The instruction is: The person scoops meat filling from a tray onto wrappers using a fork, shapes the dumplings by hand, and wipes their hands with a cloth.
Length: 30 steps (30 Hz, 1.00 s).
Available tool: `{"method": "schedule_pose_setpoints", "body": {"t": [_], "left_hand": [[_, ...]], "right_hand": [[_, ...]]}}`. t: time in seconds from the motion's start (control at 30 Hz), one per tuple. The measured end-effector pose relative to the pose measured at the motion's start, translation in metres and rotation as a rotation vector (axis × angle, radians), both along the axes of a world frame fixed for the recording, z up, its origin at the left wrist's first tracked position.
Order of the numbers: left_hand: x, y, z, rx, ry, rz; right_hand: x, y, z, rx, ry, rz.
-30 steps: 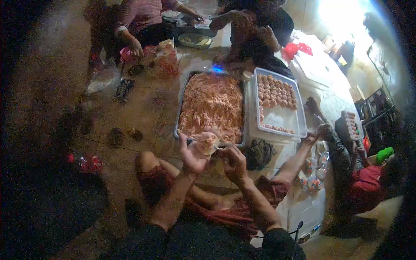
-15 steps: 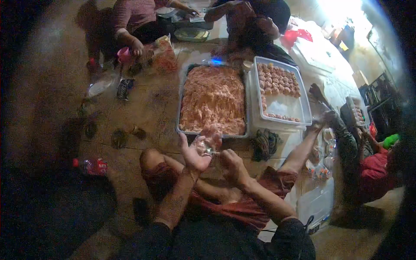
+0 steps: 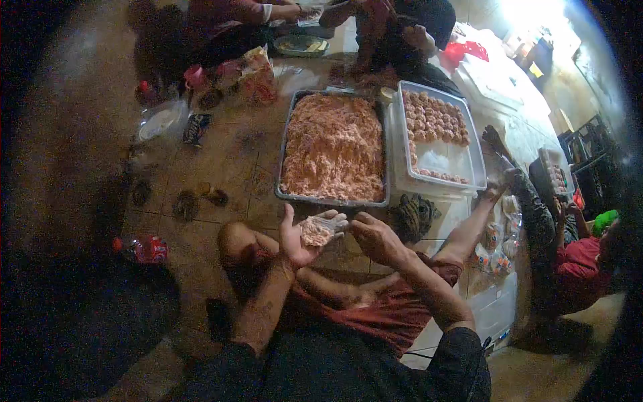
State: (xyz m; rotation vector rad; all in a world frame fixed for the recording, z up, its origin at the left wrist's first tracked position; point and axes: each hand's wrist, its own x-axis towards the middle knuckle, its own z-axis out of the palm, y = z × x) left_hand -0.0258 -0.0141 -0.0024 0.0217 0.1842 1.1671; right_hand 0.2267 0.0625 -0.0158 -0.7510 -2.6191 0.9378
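My left hand (image 3: 301, 241) is palm up, fingers stretched out, bearing a flattened patch of pink minced-meat mixture (image 3: 316, 233). A pale, thin layer shows around the patch; I cannot tell whether it is a wrapper. Close beside its fingertips, my right hand (image 3: 378, 240) is closed around a thin utensil, mostly hidden by the fingers. Just beyond both hands stands a large tray (image 3: 284, 195) heaped with the same mixture. To its right is a clear plastic box (image 3: 479, 175) holding rows of round, filled meat pieces along its far and left sides and near edge.
A dark crumpled cloth (image 3: 414, 216) lies right of my right hand. A red-labelled bottle (image 3: 142, 248) lies at left. Packaged goods (image 3: 495, 251) and a plastic lid (image 3: 492, 305) are at right. Other people sit across the floor and at far right, near another small box (image 3: 554, 171).
My right hand has drawn slightly right, away from the left palm, and the utensil's shiny end no longer shows there. The meat patch on my left palm is now plainly visible.
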Motion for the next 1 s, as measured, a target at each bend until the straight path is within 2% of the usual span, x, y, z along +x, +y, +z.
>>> {"method": "schedule_pose_setpoints", "body": {"t": [0.03,0.07,0.13,0.17,0.23,0.3,0.33,0.37,0.4,0.47,0.5,0.57,0.63,0.67,0.7,0.73,0.8,0.87,0.9,0.97,1.0], "left_hand": [[-0.001,0.000,-0.002,0.043,-0.009,0.032],[-0.002,-0.002,-0.004,0.014,-0.094,0.087],[-0.004,-0.004,0.002,-0.037,-0.040,0.099],[-0.001,-0.005,0.006,-0.080,0.008,0.114],[0.003,-0.003,0.000,-0.079,-0.012,0.149],[0.000,0.000,-0.004,-0.070,-0.027,0.186],[-0.004,-0.002,-0.005,-0.089,-0.099,0.207],[-0.005,-0.005,-0.005,-0.114,-0.172,0.225],[0.001,-0.004,-0.006,-0.067,-0.003,0.204],[0.006,-0.004,-0.003,-0.082,0.006,0.186],[0.005,-0.003,0.000,-0.097,0.019,0.163],[0.007,-0.005,-0.009,-0.128,0.011,0.211],[0.015,-0.008,-0.012,-0.122,0.080,0.257],[0.018,-0.008,-0.012,-0.123,0.076,0.254],[0.018,-0.005,-0.012,-0.076,0.040,0.258],[0.017,-0.003,-0.012,-0.032,0.007,0.263],[0.008,-0.006,-0.028,-0.029,0.006,0.294],[0.000,-0.011,-0.019,-0.003,-0.062,0.236],[0.000,-0.012,-0.014,-0.007,-0.066,0.233],[-0.001,-0.011,0.001,-0.188,0.026,0.171],[-0.005,-0.011,-0.007,-0.238,-0.048,0.177]], "right_hand": [[-0.002,0.004,0.007,-0.037,0.028,-0.018],[-0.002,0.005,0.008,-0.274,0.099,-0.104],[-0.005,-0.008,0.012,-0.526,0.169,-0.201],[-0.014,-0.019,0.028,-0.362,0.207,-0.153],[-0.019,-0.028,0.034,-0.194,0.246,-0.098],[-0.017,-0.032,0.030,0.095,0.178,-0.167],[-0.023,-0.039,0.077,0.068,0.104,-0.205],[-0.023,-0.043,0.071,0.059,0.101,-0.212],[-0.021,-0.048,0.060,-0.011,0.200,-0.207],[-0.018,-0.048,0.034,-0.073,0.299,-0.189],[-0.015,-0.045,0.018,-0.024,0.104,-0.162],[-0.022,-0.042,0.033,0.026,-0.091,-0.129],[-0.031,-0.053,0.062,-0.169,0.171,-0.345],[-0.033,-0.061,0.044,-0.168,0.167,-0.348],[-0.035,-0.068,0.012,-0.142,0.193,-0.297],[-0.036,-0.070,0.011,-0.130,0.209,-0.270],[-0.038,-0.070,0.050,-0.200,0.288,-0.250],[-0.039,-0.070,0.076,0.003,0.234,-0.229],[-0.036,-0.071,0.063,0.000,0.229,-0.232],[-0.030,-0.064,0.034,-0.071,0.280,-0.111],[-0.026,-0.060,0.029,-0.092,0.298,-0.068]]}}
